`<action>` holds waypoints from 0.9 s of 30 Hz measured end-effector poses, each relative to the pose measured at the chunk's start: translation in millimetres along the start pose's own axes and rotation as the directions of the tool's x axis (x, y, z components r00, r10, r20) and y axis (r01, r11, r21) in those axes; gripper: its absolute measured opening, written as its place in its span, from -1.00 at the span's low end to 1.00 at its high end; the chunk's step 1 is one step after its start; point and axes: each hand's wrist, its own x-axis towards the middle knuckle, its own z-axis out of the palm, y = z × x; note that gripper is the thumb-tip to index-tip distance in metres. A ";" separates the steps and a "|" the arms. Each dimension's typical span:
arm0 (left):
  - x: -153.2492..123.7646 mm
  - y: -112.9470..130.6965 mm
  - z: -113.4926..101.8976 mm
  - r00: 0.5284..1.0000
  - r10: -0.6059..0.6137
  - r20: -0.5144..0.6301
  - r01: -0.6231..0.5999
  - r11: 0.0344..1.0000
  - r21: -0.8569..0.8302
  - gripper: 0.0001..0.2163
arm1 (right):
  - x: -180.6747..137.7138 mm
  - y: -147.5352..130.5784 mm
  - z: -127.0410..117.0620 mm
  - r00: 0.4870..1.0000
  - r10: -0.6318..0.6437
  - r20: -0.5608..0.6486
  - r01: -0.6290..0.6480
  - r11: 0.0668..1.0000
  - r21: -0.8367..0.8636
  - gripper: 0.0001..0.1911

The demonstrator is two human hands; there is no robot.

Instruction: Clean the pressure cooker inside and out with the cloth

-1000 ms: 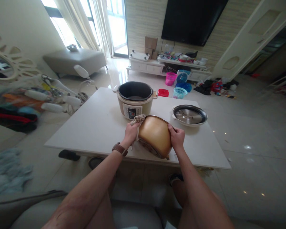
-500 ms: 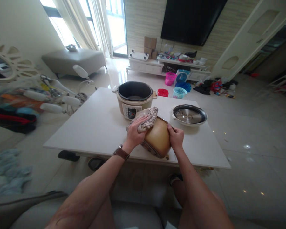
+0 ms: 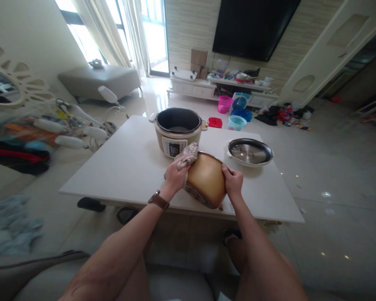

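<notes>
A gold-coloured inner pot is tilted on its side over the near edge of the white table, its base toward me. My right hand grips its rim on the right, thumb on the outside. At the pot's left side my left hand is closed on a patterned cloth, which lies against the pot near the rim. Just behind stands a pressure cooker body, uncovered, with a dark interior and a front control panel. To the right rests the cooker's lid, its metal inner side facing up.
Beyond the table, a red container, a light-blue basket and a pink basket stand on the floor. A white lamp with several arms is at the left. Sofa cushions lie beneath me.
My left hand has slid the cloth a little left across the pot, and its fingers have curled tighter around it. The right hand keeps its hold on the rim.
</notes>
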 end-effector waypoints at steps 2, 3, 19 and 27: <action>-3.9 9.4 -1.4 0.965 0.238 0.106 -0.244 0.969 0.048 -0.55 | -0.2 0.4 0.2 1.000 -0.003 0.002 0.003 1.000 -0.003 -0.32; -4.7 12.7 -2.0 0.935 0.319 0.154 -0.332 0.941 0.061 -0.52 | -0.4 0.2 0.3 1.000 -0.002 0.003 0.002 1.000 -0.005 -0.31; 12.9 -8.9 -0.2 0.939 -0.341 -0.052 0.339 0.940 -0.046 -0.76 | -1.5 -3.0 0.2 1.000 -0.005 -0.003 0.005 1.000 0.004 -0.31; -3.1 13.8 -4.7 0.925 0.324 0.197 -0.349 0.931 0.107 -0.51 | -2.0 -1.6 2.2 1.000 0.001 0.003 -0.001 1.000 0.002 -0.31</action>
